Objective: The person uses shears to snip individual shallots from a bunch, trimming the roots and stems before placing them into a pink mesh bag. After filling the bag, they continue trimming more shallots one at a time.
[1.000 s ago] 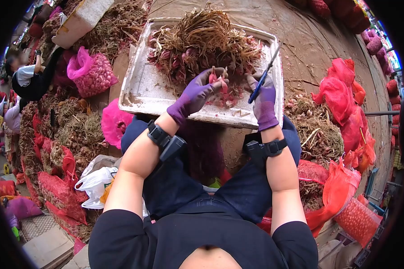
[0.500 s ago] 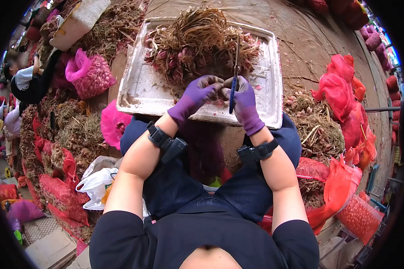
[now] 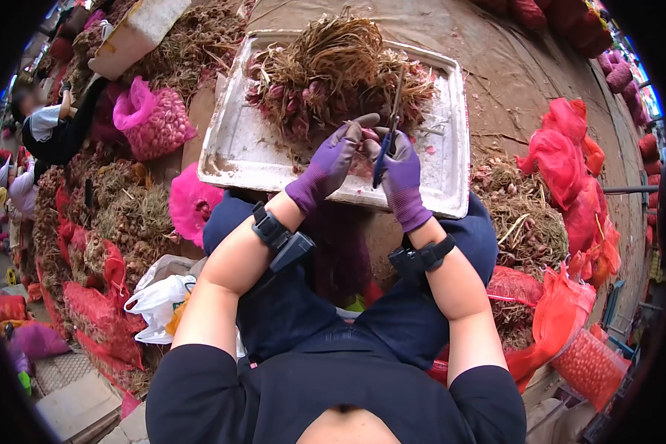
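Observation:
Both my hands wear purple gloves with greyish palms and meet above the near part of a white tray (image 3: pixel 263 172). My left hand (image 3: pixel 338 153) is closed on a small reddish shallot (image 3: pixel 368 135), partly hidden by the fingers. Scissors (image 3: pixel 385 152) with blue handles are held in my right hand (image 3: pixel 399 164), their blades pointing away from me. The right fingertips are beside the shallot. A heap of dried shallots (image 3: pixel 311 96) with long straw-coloured stalks lies on the tray just beyond my hands.
Pink net bags (image 3: pixel 155 133) and piles of dried shallots (image 3: pixel 126 214) are at the left, with a white plastic bag (image 3: pixel 159 307). Red net bags (image 3: pixel 570 185) and another pile (image 3: pixel 522 214) lie right. A person (image 3: pixel 48 126) sits at far left.
My left hand's fingers have lifted and spread a little, and a reddish shallot now shows between the hands. The scissors have tilted, with their tips further right. The view has shifted slightly.

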### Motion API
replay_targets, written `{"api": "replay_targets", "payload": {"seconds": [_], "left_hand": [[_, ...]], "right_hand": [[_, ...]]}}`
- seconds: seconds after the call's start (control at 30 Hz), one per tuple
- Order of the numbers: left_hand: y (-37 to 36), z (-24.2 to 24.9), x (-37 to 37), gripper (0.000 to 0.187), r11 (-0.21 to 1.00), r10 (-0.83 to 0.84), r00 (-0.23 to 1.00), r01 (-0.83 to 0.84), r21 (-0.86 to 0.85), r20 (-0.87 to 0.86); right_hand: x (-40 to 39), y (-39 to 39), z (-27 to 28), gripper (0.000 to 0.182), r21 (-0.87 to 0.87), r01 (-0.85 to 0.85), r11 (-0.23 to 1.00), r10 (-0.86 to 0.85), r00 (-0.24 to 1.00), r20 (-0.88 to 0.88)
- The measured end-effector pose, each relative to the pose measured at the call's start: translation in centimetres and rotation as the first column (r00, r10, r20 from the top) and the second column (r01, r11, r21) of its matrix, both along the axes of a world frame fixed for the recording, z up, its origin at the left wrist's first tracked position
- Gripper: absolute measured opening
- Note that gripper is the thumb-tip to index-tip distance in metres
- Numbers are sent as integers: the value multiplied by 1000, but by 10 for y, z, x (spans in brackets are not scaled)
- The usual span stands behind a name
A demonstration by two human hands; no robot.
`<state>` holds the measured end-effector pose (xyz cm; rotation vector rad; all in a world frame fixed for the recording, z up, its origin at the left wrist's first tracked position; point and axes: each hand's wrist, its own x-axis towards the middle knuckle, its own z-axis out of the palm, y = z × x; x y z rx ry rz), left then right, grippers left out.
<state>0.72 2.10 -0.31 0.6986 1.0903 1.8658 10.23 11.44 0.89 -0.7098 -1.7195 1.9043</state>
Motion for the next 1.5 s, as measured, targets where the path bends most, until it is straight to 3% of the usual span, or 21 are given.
{"api": "replay_targets", "payload": {"seconds": [0.03,0.07,0.13,0.17,0.3,0.37,0.5,0.53,0.57,0.6,0.63,0.7,0.73,0.8,0.9,1.03,1.1,1.17,1.33,1.4,1.5], "left_hand": [[0,-3,-3,44,999,-45,998,45,4,40],[0,-3,-3,44,999,-46,998,46,6,38],[-1,1,0,40,962,37,998,-51,-268,-57],[-2,-10,-7,34,928,-15,999,-1,-373,-40],[-7,-4,-6,33,967,28,982,-73,-243,-184],[-7,0,-6,34,982,17,985,-49,-184,-171],[-6,-3,-8,37,991,-24,996,12,-130,-91],[-6,-5,-8,37,991,-24,996,12,-130,-91],[-6,-7,-7,37,980,80,910,-146,-134,-408],[-6,-7,-7,38,951,162,715,-296,-85,-680],[-5,-7,-5,38,951,165,716,-298,-84,-679],[-6,-8,-1,39,906,108,517,-404,-130,-849],[-6,-9,-1,39,905,108,518,-405,-132,-849],[-7,-9,0,38,904,142,580,-407,-134,-802],[-7,-3,1,37,900,136,542,-417,-125,-829],[-5,-1,2,38,885,171,554,-450,-121,-815],[-8,-2,1,40,860,140,440,-498,-111,-887],[-8,0,6,40,838,126,405,-532,-121,-906],[-8,-4,8,42,840,95,391,-525,-137,-916],[-8,2,8,42,849,61,387,-505,-156,-920],[-9,9,10,42,866,37,387,-473,-163,-921]], "right_hand": [[-1,3,-2,26,-204,-4,979,-6,999,-49],[1,6,-2,26,-202,-4,979,-7,999,-51],[4,10,1,20,-76,3,997,2,998,57],[4,11,-7,17,5,39,999,-39,998,49],[7,17,-14,15,55,-7,998,4,999,53],[7,19,-6,13,-286,-27,958,2,996,-86],[8,18,1,12,-377,-18,926,-36,990,-136],[5,19,-4,11,-333,-34,942,-7,993,-121],[3,20,-9,12,-290,-50,956,20,994,-104],[2,20,-9,15,-245,-68,967,48,995,-86],[3,17,-7,23,-181,-46,982,50,999,20],[5,12,-7,26,-88,-21,996,30,994,105],[5,11,-8,28,8,3,1000,-4,983,185],[5,13,-11,27,44,9,999,-16,983,180],[7,16,-14,26,54,44,998,-52,985,164],[6,15,-2,23,241,119,963,-167,968,189],[6,5,9,22,319,94,943,-169,962,216],[4,-2,11,21,514,49,856,-170,966,192],[7,2,11,17,323,6,946,-100,957,274],[5,8,0,16,195,72,978,-99,986,135],[9,10,8,17,102,44,994,-55,994,99]]}}
